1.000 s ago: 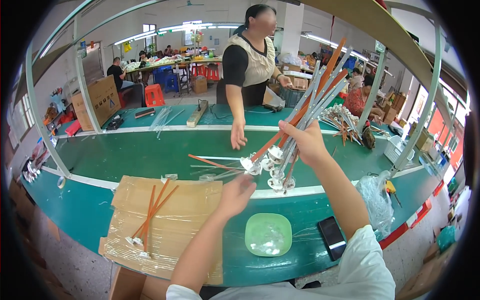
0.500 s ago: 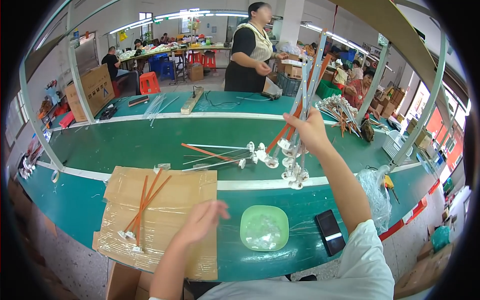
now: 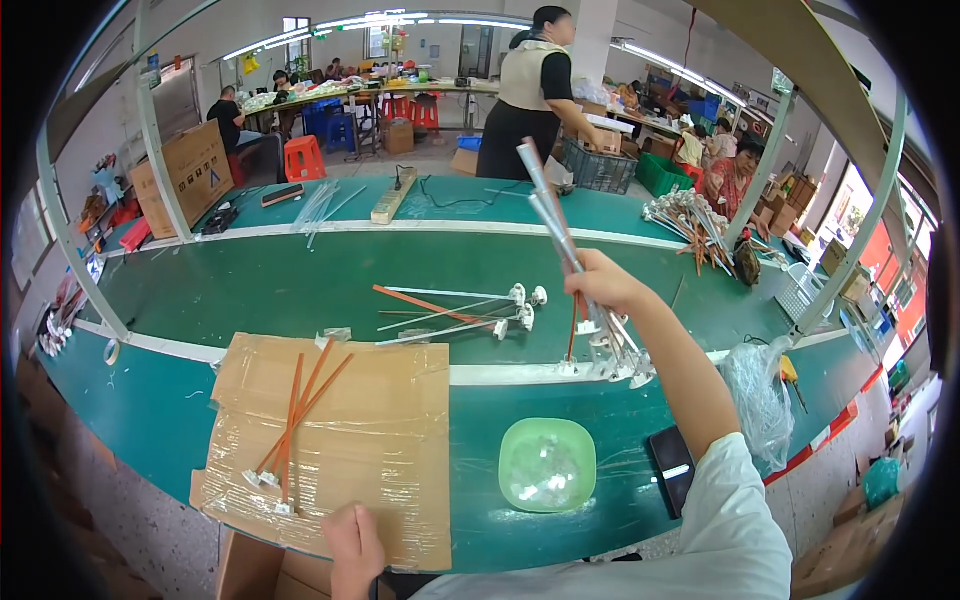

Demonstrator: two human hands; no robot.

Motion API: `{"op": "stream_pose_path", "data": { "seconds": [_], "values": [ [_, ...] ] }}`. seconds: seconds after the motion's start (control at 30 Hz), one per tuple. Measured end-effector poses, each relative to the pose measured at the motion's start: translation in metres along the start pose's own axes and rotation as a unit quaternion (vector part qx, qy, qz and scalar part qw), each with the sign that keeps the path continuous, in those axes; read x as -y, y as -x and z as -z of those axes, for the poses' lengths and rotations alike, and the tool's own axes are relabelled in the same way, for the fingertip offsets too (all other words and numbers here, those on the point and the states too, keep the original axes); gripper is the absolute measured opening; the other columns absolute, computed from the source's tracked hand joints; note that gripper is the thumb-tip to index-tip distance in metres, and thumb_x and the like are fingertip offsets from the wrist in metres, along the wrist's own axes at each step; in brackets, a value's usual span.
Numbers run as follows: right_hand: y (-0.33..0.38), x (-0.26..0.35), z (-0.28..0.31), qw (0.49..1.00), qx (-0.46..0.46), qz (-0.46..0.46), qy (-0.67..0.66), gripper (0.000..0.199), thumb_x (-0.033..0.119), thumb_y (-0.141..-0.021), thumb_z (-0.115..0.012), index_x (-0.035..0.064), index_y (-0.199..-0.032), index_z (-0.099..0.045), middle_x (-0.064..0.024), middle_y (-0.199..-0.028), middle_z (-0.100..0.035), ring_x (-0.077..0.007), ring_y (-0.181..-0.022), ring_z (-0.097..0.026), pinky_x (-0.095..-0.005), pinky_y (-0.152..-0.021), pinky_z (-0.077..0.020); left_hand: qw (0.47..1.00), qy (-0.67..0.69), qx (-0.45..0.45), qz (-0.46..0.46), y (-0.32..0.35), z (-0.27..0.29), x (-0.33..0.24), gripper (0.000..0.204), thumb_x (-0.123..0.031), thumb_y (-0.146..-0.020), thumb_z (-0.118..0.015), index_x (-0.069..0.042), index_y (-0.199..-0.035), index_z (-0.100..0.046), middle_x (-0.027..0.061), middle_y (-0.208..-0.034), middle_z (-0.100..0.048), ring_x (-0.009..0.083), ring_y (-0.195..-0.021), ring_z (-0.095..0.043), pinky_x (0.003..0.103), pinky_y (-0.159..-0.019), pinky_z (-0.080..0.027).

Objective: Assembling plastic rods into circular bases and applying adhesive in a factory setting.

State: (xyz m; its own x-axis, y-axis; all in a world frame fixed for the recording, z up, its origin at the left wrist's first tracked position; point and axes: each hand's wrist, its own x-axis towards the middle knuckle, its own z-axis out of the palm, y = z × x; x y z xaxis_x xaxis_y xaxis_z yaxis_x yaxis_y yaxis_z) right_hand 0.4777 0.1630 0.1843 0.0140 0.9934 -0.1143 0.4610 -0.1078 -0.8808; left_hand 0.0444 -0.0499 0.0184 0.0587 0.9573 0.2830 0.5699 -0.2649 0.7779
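Note:
My right hand [image 3: 605,280] is closed around a bundle of long silver and orange strips [image 3: 550,205]. The strips slant up to the left, and their white end pieces [image 3: 625,365] hang below my hand over the table's white rail. My left hand [image 3: 355,538] is a fist at the near edge of the cardboard sheet [image 3: 400,430]; whatever is inside its fingers is hidden. Three orange strips [image 3: 290,420] with white ends lie crossed on that cardboard. Beyond the rail, several loose silver and orange strips [image 3: 440,300] rest on the green surface, white ends pointing right.
A light green bowl [image 3: 508,470] holds small clear pieces. Right of it lie a dark phone [image 3: 672,470] and a clear plastic bag [image 3: 757,400]. A pile of white-ended strips [image 3: 690,220] sits at the far right. A person [image 3: 535,90] stands behind the table.
My right hand has lowered slightly, and the bundle tilts left instead of right. My left hand has drawn back toward me and closed. The standing person has turned to the right.

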Motion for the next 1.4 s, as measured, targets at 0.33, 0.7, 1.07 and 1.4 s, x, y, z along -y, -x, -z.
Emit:
{"op": "stream_pose_path", "data": {
  "seconds": [0.33,0.7,1.07,1.4],
  "values": [
    [-0.077,0.029,-0.091,0.770,0.026,0.129,0.624,0.032,0.015,-0.079,-0.059,0.0024,-0.107,-0.066,-0.0203,-0.107,-0.069,-0.0390,-0.097,-0.068,-0.0476,-0.085,-0.0551,0.962,-0.179,-0.132,-0.156,0.041,-0.041,0.019,0.022,-0.014,-0.086,-0.062,-0.008,-0.068,-0.051,0.0138,-0.066,-0.054,0.0350,-0.060,-0.052,0.047,-0.059,-0.043],
    [-0.150,-0.012,-0.143,0.847,0.226,0.107,0.468,0.084,0.042,-0.070,-0.074,0.0029,-0.140,-0.048,-0.0261,-0.127,-0.056,-0.0429,-0.119,-0.055,-0.0463,-0.100,-0.0466,0.960,-0.238,-0.088,-0.121,0.064,-0.057,0.059,0.029,-0.018,-0.091,-0.049,-0.005,-0.066,-0.055,0.0205,-0.066,-0.052,0.0413,-0.061,-0.051,0.053,-0.059,-0.041],
    [-0.117,-0.001,-0.158,0.797,0.229,0.102,0.549,0.103,0.032,-0.057,-0.086,0.0044,-0.143,-0.035,-0.0248,-0.130,-0.054,-0.0398,-0.122,-0.054,-0.0461,-0.107,-0.0399,0.978,-0.172,-0.046,-0.108,0.051,-0.037,0.033,0.025,-0.018,-0.091,-0.050,-0.002,-0.072,-0.055,0.0223,-0.070,-0.053,0.0421,-0.065,-0.053,0.053,-0.060,-0.040],
    [-0.110,-0.014,-0.157,0.835,0.032,0.214,0.506,0.038,0.016,-0.068,-0.072,0.0012,-0.101,-0.059,-0.0239,-0.092,-0.068,-0.0417,-0.088,-0.068,-0.0486,-0.077,-0.0558,0.978,-0.153,-0.080,-0.113,0.044,-0.033,0.012,0.026,-0.015,-0.092,-0.053,-0.002,-0.070,-0.052,0.0210,-0.066,-0.051,0.0417,-0.059,-0.051,0.052,-0.056,-0.039]
  ]
}}
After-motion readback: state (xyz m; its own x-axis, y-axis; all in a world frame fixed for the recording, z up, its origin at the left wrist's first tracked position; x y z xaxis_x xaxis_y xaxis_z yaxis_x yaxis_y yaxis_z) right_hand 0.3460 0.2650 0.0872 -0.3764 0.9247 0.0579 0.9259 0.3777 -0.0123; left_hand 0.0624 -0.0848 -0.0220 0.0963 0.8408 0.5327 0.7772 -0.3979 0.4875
